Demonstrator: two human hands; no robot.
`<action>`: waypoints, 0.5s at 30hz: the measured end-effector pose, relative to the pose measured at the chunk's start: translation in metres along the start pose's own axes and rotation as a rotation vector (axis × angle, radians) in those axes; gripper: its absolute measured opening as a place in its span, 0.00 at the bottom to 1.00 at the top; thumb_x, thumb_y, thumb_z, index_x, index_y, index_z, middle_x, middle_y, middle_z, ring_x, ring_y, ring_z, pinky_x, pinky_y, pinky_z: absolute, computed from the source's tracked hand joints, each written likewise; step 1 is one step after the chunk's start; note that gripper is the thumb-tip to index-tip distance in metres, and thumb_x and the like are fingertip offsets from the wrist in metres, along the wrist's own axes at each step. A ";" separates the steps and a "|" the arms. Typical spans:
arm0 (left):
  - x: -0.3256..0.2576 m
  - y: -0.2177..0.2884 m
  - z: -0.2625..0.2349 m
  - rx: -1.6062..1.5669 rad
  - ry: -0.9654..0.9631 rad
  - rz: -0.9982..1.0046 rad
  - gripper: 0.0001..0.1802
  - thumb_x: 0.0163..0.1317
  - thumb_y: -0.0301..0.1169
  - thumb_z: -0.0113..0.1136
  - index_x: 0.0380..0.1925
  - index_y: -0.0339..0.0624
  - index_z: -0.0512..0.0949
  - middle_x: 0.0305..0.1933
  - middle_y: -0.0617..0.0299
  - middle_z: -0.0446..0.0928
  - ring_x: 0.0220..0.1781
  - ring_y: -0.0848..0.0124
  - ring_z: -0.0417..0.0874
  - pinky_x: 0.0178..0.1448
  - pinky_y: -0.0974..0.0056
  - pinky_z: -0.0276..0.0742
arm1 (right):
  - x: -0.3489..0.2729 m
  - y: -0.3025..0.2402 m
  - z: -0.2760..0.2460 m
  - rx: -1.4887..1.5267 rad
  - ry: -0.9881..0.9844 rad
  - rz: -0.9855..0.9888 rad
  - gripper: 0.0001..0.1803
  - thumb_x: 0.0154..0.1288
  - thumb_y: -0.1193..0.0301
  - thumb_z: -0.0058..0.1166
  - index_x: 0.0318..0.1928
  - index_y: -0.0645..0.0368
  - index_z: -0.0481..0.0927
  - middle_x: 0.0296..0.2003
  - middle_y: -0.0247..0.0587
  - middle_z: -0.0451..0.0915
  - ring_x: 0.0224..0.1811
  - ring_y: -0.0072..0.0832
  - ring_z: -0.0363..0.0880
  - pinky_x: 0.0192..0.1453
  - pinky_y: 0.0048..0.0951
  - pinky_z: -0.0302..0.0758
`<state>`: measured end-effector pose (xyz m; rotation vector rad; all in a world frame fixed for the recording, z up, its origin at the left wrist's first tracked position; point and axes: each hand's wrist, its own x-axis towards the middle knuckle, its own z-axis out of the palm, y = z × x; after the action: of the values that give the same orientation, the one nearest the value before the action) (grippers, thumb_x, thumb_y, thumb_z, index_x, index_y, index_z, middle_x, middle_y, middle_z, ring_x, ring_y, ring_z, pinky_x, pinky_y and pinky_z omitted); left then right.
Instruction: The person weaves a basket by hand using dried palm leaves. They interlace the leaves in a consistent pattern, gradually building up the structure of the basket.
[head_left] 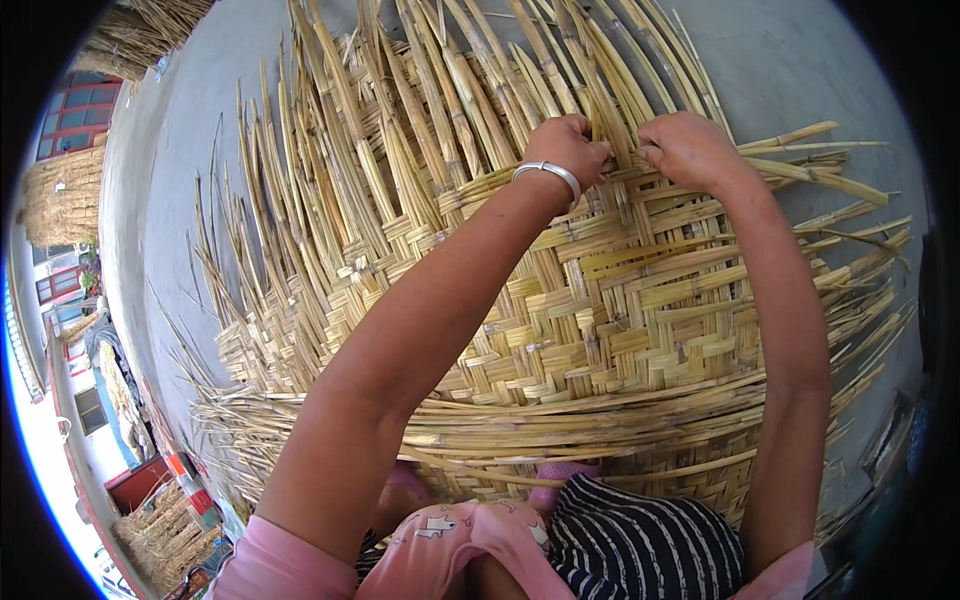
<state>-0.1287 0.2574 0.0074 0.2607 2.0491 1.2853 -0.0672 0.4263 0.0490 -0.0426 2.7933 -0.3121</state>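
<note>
A large mat of flattened yellow reeds (620,330) lies in front of me, woven in a crossing pattern. Toward its far side my left hand (568,150), with a silver bangle (548,176) at the wrist, is closed around upright reed strips (607,105) at the edge of the weave. A short gap to the right, my right hand (690,150) is closed too, its fingertips pinched at the same row of strips. What lies between those fingertips is partly hidden. Long unwoven strips (440,95) fan out beyond both hands.
Loose strip ends (840,180) stick out on the right, and a bundle of long reeds (520,425) crosses the near part of the mat. Grey concrete floor (800,60) surrounds it. Straw stacks (62,200) and red-framed windows (75,120) stand at far left. My pink shoe (548,485) rests on the mat.
</note>
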 end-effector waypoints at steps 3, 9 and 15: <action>-0.002 0.006 -0.004 0.037 -0.018 -0.033 0.13 0.55 0.25 0.62 0.39 0.27 0.76 0.28 0.54 0.81 0.23 0.70 0.83 0.24 0.71 0.77 | 0.000 -0.003 0.004 -0.048 -0.026 0.052 0.08 0.59 0.66 0.52 0.33 0.57 0.79 0.32 0.47 0.79 0.38 0.46 0.77 0.42 0.44 0.74; 0.002 0.009 -0.012 0.321 0.088 0.075 0.17 0.51 0.32 0.65 0.39 0.32 0.80 0.30 0.54 0.82 0.28 0.70 0.84 0.33 0.68 0.77 | 0.008 0.002 0.017 0.377 0.133 -0.062 0.08 0.56 0.71 0.53 0.34 0.63 0.77 0.32 0.49 0.78 0.36 0.45 0.78 0.41 0.39 0.73; -0.016 0.017 -0.013 0.410 0.227 0.151 0.17 0.50 0.36 0.64 0.37 0.35 0.80 0.30 0.53 0.81 0.32 0.65 0.81 0.40 0.63 0.76 | 0.025 -0.002 0.023 0.509 0.336 -0.018 0.11 0.51 0.70 0.56 0.32 0.66 0.77 0.28 0.51 0.78 0.35 0.44 0.77 0.41 0.38 0.73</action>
<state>-0.1288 0.2489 0.0325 0.4811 2.5241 1.0041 -0.0831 0.4174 0.0206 0.1143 2.9409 -1.1131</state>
